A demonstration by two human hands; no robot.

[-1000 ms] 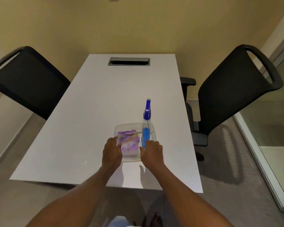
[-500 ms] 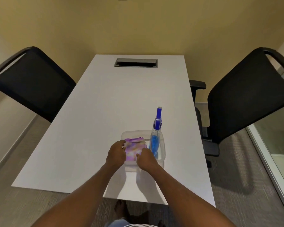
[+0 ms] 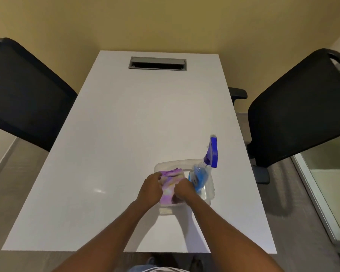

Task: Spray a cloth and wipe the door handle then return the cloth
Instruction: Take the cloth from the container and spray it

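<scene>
Head view: the purple and white cloth [image 3: 170, 184] lies in a clear plastic tub [image 3: 209, 190] near the front of the white table [image 3: 126, 134]. The left hand [image 3: 150, 190] and right hand [image 3: 184, 190] both clutch the cloth. A blue spray bottle [image 3: 204, 169] leans in the tub just right of it. Black chairs [image 3: 24, 95] flank the table.

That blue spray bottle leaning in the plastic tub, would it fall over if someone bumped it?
Probably. The spray bottle is tall and narrow and already leans against the rim of the tub, so a nudge could tip it. It looks well filled with blue liquid, so likely fairly heavy for its size. Its smooth clear plastic may be slippery.
</scene>
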